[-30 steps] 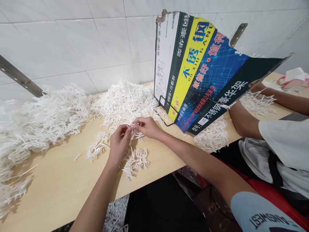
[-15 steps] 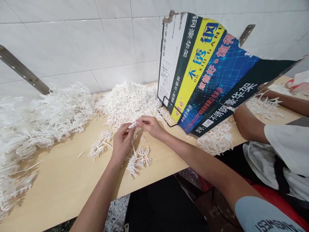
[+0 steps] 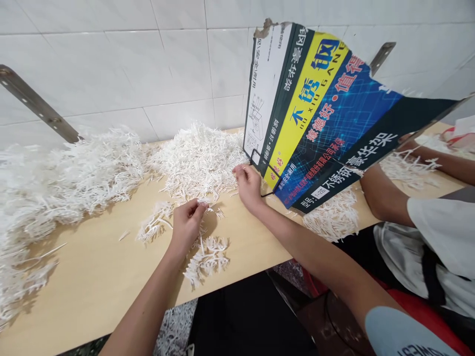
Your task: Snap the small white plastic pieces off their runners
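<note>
My left hand (image 3: 186,220) is closed above the table, its thumb and fingers pinching a white branched plastic piece (image 3: 208,261). That piece hangs below the hand, and a few white tips show at the fingertips. My right hand (image 3: 249,187) is at the right edge of a heap of thin white plastic bits (image 3: 202,158). Its fingers are curled together, and I cannot make out whether anything is between them. Left of my left hand lies a small clump of white branched pieces (image 3: 156,222).
A large mound of white branched pieces (image 3: 74,178) covers the table's (image 3: 100,267) left side. A printed cardboard sheet (image 3: 315,123) stands at the right in a black wire holder (image 3: 267,167). Behind it are more white bits (image 3: 334,212) and another person's arm (image 3: 384,190).
My right hand has parted from my left and moved right, to the edge of the heap. My left hand has dipped slightly, and the branched piece hangs lower and further left.
</note>
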### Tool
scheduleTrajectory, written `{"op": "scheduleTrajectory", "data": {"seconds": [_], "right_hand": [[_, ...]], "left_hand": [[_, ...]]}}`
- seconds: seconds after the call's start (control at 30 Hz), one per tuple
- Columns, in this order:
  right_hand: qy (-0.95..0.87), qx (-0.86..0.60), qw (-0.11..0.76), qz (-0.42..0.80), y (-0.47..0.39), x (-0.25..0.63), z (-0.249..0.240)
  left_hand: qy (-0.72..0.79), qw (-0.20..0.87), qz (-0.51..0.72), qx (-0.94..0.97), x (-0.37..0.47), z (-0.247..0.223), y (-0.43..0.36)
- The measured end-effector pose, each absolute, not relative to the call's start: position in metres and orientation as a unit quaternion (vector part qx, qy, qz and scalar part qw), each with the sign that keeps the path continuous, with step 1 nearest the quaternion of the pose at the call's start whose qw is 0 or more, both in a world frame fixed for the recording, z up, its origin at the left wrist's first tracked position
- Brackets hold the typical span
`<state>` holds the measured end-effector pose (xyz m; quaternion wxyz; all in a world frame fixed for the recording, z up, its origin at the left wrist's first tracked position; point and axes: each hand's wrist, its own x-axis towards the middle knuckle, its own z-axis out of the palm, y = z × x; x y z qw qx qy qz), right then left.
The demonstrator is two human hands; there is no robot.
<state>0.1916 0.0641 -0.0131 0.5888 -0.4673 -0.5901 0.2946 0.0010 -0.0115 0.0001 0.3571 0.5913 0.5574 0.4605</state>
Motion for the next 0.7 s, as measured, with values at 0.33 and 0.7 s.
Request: {"op": "scheduleTrajectory", "data": {"seconds": [0.33,0.7], "right_hand": [[-0.739,-0.361,0.460,0.333,0.045,0.163,-0.006],[-0.612,-0.455,0.576,0.293,0.064,0.186,-0.008]], "left_hand": [[0.545,0.367,0.475,0.585,0.002,0.001,-0.005],[0.523,0.403,0.443,0.607,0.004,0.005,-0.019]]}}
